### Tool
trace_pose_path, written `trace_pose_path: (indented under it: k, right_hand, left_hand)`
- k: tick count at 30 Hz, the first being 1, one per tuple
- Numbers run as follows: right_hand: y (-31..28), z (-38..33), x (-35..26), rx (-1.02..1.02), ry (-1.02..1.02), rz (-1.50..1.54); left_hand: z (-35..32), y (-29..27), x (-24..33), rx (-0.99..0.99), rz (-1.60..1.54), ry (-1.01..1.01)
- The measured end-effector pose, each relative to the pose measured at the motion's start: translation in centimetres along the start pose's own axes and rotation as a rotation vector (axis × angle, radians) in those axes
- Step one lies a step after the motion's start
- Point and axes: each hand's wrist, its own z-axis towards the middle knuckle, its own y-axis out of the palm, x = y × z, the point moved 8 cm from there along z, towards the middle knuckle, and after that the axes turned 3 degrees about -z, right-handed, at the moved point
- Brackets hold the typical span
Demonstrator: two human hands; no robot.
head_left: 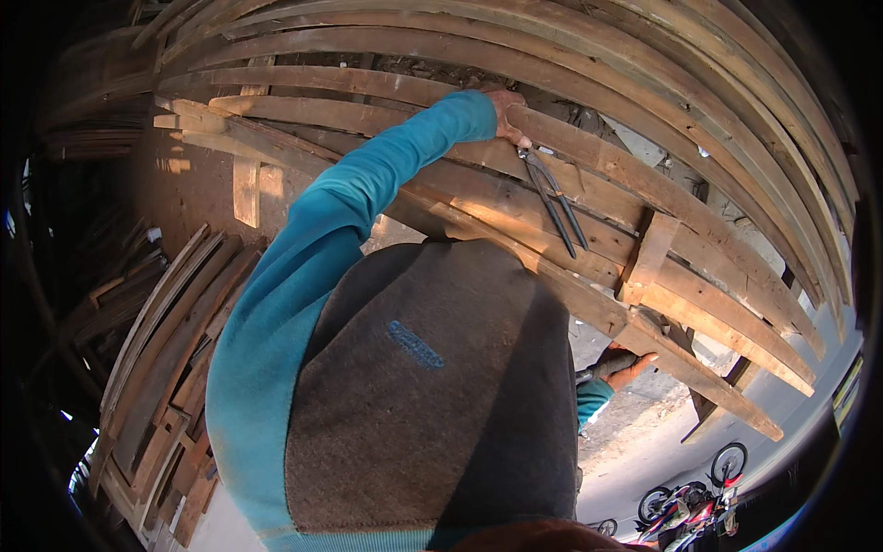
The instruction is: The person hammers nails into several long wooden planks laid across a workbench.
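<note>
My left hand (504, 117), at the end of a teal sleeve, reaches far forward and is closed over the edge of a long wooden plank (589, 147). Close to its thumb lies the head of a pair of pincers (556, 207), whose two dark handles point back toward me across the boards. Lower right, my right hand (630, 368) is beside the near wooden beam (704, 382), partly hidden by it. Its fingers are curled by a dark greyish object (602, 368) that I cannot make out. A short wooden crosspiece (650, 248) sits across the planks.
Many long planks (405, 46) run side by side ahead with gaps between them. A pile of loose boards (161, 368) lies at the left. Red motorcycles (690, 506) stand at the lower right, near the pale ground. My brown-and-teal top (395, 442) covers the middle.
</note>
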Motion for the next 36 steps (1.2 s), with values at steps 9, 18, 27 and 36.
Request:
trace_pose_path:
  k: [9,18,27,36]
  right_hand:
    - [0.4,0.1,-0.7,0.043,0.008,-0.059]
    - [2.1,-0.6,-0.8,0.114,-0.073,-0.094]
    - [-0.7,-1.0,-0.3,0.104,-0.056,-0.054]
    - [1.5,0.1,0.6,0.154,0.01,0.187]
  left_hand:
    - [0.3,2.2,-1.5,0.246,-0.021,-0.012]
    - [-4.0,1.0,-0.3,0.772,0.046,0.203]
    - [-3.9,0.4,2.2,0.858,-0.016,0.404]
    - [-4.0,0.5,0.0,0.843,0.111,0.354]
